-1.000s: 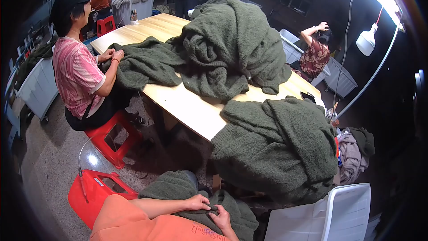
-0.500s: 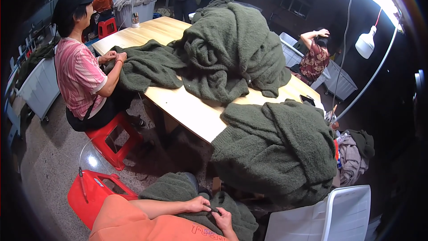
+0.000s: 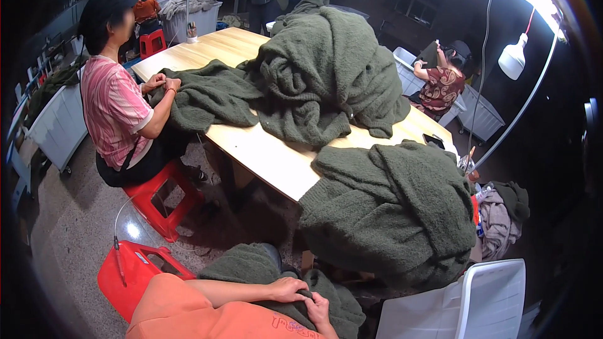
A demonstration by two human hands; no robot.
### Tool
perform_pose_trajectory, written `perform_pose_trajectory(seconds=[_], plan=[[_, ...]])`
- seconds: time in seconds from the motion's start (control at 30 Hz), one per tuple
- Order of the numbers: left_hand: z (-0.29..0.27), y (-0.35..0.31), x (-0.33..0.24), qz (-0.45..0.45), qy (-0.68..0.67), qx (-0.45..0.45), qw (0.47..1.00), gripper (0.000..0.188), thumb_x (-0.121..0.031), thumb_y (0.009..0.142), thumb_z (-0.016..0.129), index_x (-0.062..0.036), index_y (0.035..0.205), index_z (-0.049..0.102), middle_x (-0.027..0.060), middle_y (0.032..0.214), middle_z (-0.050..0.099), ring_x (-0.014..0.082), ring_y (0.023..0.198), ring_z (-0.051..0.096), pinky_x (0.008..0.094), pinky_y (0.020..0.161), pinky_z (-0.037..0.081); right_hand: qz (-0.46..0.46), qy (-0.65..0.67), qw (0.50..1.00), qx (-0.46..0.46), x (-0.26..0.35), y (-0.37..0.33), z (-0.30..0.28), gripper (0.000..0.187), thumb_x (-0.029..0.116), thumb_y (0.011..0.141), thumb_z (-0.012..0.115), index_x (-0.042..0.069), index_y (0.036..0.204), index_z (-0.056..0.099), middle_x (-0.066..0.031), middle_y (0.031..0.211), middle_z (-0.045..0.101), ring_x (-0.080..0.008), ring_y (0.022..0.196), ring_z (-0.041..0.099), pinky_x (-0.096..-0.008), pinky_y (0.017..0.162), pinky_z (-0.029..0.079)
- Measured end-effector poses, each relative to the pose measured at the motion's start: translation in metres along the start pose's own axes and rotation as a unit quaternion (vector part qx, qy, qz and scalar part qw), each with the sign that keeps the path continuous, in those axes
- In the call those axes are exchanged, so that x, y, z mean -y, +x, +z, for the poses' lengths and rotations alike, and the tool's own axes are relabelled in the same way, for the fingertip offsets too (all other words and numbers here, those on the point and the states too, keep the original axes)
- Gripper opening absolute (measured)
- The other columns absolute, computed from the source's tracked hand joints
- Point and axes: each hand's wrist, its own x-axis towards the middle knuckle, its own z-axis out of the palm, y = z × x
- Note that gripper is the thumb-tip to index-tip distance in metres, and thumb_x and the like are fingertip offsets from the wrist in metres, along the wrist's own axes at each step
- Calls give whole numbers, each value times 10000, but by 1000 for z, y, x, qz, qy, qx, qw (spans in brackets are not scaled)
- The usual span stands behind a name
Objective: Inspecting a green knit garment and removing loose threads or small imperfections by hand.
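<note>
A dark green knit garment (image 3: pixel 242 262) lies across my lap. My left hand (image 3: pixel 290 289) is closed on a fold of it, fingers bent over the cloth. Close beside it, my right hand (image 3: pixel 318 309) pinches the same fabric, and the fingertips of both hands nearly meet. The exact bit of edge between them is too small to make out. In front of me, a big heap of green knitwear (image 3: pixel 389 213) hangs over the near end of the wooden table (image 3: pixel 264 157).
Farther along the table stands a taller green pile (image 3: pixel 333 63). A person in a pink striped top (image 3: pixel 116 100) handles green knit at the left, seated on a red stool (image 3: pixel 157 201). A white bin (image 3: pixel 490 301) is at my right, a red stool (image 3: pixel 135 270) at my left.
My left hand has shifted slightly right and its fingers have curled over the cloth. Across the room, the person in the patterned shirt has lowered their arms from their head and holds up something dark.
</note>
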Motion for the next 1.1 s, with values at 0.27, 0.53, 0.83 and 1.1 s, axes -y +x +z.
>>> perform_pose_trajectory(seconds=[0.27, 0.53, 0.83, 1.1], plan=[[-2, 1, -7, -103, -5, 98, 990, 227, -166, 660, 546, -47, 846, 597, 201, 758, 586, 349, 770, 567, 427, 677, 441, -19, -66, 997, -40, 8, -4, 5, 79, 65, 737, 558, 11, 779, 598, -22, 597, 564, -60, 567, 488, -229, 525, 408], [8, -3, -10, -100, 115, 103, 983, 168, -107, 626, 500, -28, 760, 564, 198, 779, 590, 372, 760, 562, 464, 627, 440, -33, -100, 994, -5, -7, 0, 4, 98, 123, 707, 557, 33, 740, 577, -155, 559, 530, -238, 500, 561, -320, 475, 423], [5, -1, -5, -131, 108, 140, 976, 165, -105, 637, 499, -44, 773, 570, 195, 790, 587, 369, 789, 558, 460, 648, 434, -12, -173, 985, -6, -10, -2, 6, 133, 161, 705, 565, 36, 747, 585, -176, 560, 526, -272, 500, 555, -351, 477, 425], [8, -6, 7, -80, -48, 74, 993, 255, -236, 677, 613, -3, 770, 567, 181, 715, 573, 340, 724, 557, 408, 638, 425, 40, 29, 998, 28, -8, 0, 0, 80, 54, 755, 547, -10, 755, 595, 3, 676, 576, -49, 616, 488, -208, 561, 411]])
